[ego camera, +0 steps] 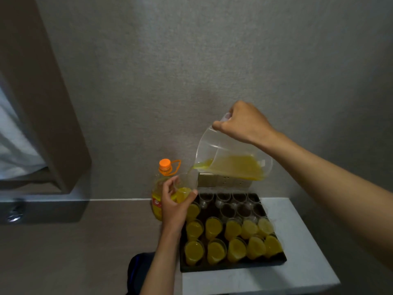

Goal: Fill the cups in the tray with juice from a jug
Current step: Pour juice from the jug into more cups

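Pouring: right hand (244, 122) gripped the tilted clear jug (231, 158), yellow juice at its spout.
Cup (185, 188): held in left hand (175, 206), partly filled, above the black tray (234, 266) on the table (297, 241).

Right hand (242, 122) raised at centre right, fingers curled in a grip, forearm reaching in from the right edge; left hand (175, 204) lower centre, fingers wrapped, forearm rising from the bottom edge

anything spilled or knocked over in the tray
Nothing stands out. The filled cups stand upright in the dark tray, with no juice visible on it or the white table. The jug pours into a cup that the left hand holds.
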Demonstrator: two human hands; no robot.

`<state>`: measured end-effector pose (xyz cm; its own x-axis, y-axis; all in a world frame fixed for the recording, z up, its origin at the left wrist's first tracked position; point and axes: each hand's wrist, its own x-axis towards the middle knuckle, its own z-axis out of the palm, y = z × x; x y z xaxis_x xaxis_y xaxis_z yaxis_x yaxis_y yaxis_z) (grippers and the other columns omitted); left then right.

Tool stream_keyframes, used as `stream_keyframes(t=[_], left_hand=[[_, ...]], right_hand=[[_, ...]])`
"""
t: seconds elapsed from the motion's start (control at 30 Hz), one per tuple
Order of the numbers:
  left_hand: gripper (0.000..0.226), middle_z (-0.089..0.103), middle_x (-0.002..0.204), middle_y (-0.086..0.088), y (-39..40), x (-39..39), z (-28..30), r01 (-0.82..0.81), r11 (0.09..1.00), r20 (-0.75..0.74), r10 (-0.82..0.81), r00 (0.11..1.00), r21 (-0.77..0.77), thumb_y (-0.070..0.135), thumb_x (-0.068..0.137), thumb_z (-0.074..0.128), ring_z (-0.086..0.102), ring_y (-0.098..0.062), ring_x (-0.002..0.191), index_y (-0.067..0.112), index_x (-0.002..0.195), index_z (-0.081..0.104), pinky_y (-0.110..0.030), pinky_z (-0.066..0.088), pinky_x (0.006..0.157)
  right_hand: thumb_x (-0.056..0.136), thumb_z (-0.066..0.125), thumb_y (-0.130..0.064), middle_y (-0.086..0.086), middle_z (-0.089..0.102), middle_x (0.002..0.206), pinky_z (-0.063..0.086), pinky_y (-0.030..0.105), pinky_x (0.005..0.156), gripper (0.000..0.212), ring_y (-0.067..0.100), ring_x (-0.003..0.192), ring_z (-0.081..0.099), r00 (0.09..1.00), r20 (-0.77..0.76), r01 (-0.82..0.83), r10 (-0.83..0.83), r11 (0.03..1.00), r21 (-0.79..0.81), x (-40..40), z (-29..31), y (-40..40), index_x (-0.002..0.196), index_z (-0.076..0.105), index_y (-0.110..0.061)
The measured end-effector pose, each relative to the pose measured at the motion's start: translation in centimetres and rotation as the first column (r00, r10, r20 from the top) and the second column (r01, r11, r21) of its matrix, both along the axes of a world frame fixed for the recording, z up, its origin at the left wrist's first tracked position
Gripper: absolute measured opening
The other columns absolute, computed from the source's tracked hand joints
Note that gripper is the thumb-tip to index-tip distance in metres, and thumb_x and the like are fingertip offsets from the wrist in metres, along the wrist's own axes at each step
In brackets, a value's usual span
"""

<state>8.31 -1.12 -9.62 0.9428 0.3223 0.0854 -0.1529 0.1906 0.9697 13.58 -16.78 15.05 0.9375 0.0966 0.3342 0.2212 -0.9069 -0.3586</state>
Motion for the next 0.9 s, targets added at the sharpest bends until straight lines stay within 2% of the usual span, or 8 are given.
stream_keyframes(t=[0.13,0.27,0.33,0.5,0.6,0.7,0.8,0.9], left_hand=[[0.06,0.062,0.131,0.003,0.06,-0.03,-0.16,0.006,1.0,0.008,-0.006,1.0,-0.003,0.009,0.075,0.088,0.057,-0.017,0.124,0.029,0.124,0.06,-0.036,0.052,0.101],[0.06,0.062,0.13,0.002,0.21,-0.25,0.08,0.013,1.0,0.022,-0.013,1.0,-0.005,0.006,0.076,0.087,0.059,-0.014,0.122,0.023,0.127,0.06,-0.016,0.051,0.088],[0.061,0.062,0.129,0.002,0.26,-0.33,0.26,0.007,1.0,0.027,-0.007,1.0,-0.006,0.005,0.076,0.086,0.059,-0.013,0.12,0.021,0.128,0.059,-0.011,0.05,0.083],[0.061,0.063,0.129,0.004,0.4,-0.43,0.34,-0.001,1.0,0.017,0.001,1.0,-0.012,0.006,0.076,0.087,0.059,-0.013,0.121,0.023,0.128,0.059,-0.022,0.051,0.091],[0.061,0.063,0.128,0.006,0.43,-0.56,0.58,0.004,1.0,0.025,-0.004,1.0,-0.011,0.004,0.076,0.086,0.059,-0.01,0.119,0.021,0.128,0.059,-0.017,0.051,0.086],[0.062,0.062,0.127,0.008,0.44,-0.7,0.68,0.018,1.0,0.026,-0.018,1.0,-0.019,0.004,0.076,0.086,0.059,-0.007,0.118,0.02,0.129,0.059,-0.01,0.05,0.081],[0.063,0.064,0.128,0.005,0.51,-0.67,0.44,0.018,1.0,0.019,-0.017,1.0,-0.018,0.005,0.076,0.086,0.06,-0.012,0.119,0.022,0.129,0.059,-0.019,0.052,0.088],[0.063,0.065,0.127,0.002,0.47,-0.66,0.36,0.006,1.0,0.022,-0.006,1.0,-0.016,0.004,0.075,0.087,0.062,-0.015,0.119,0.021,0.128,0.059,-0.017,0.053,0.086]], right_hand=[[0.083,0.071,-0.039,-0.005,0.03,0.041,0.029,0.028,0.049,0.048,0.016,0.043,0.031,1.0,0.004,-0.001,0.001,1.0,-0.008,-0.24,0.17,0.19,0.053,0.04,-0.018],[0.082,0.073,-0.041,-0.005,0.034,0.043,0.032,0.029,0.05,0.046,0.017,0.044,0.035,1.0,0.008,0.001,-0.001,1.0,-0.003,-0.24,0.31,0.38,0.054,0.044,-0.018],[0.082,0.073,-0.041,-0.006,0.033,0.042,0.031,0.03,0.051,0.048,0.017,0.044,0.035,1.0,0.012,0.003,-0.003,1.0,-0.007,-0.31,0.37,0.48,0.053,0.041,-0.019],[0.082,0.072,-0.04,-0.006,0.032,0.044,0.03,0.029,0.051,0.048,0.017,0.044,0.031,1.0,0.013,-0.004,0.004,1.0,-0.006,-0.41,0.4,0.68,0.053,0.039,-0.019],[0.082,0.071,-0.04,-0.006,0.033,0.045,0.03,0.03,0.051,0.047,0.017,0.044,0.032,1.0,0.013,-0.004,0.004,1.0,-0.012,-0.53,0.47,0.76,0.053,0.04,-0.019],[0.082,0.072,-0.041,-0.004,0.039,0.048,0.035,0.03,0.051,0.042,0.019,0.047,0.04,1.0,0.019,0.011,-0.011,1.0,-0.021,-0.78,0.63,0.87,0.056,0.048,-0.018],[0.083,0.072,-0.041,-0.002,0.045,0.052,0.035,0.029,0.052,0.039,0.018,0.049,0.043,1.0,0.02,-0.002,0.002,1.0,-0.023,-0.99,0.71,0.93,0.058,0.053,-0.018],[0.083,0.073,-0.042,-0.004,0.044,0.049,0.034,0.03,0.052,0.041,0.017,0.047,0.041,1.0,0.015,-0.012,0.012,1.0,-0.01,-0.95,0.53,0.87,0.056,0.05,-0.019]])
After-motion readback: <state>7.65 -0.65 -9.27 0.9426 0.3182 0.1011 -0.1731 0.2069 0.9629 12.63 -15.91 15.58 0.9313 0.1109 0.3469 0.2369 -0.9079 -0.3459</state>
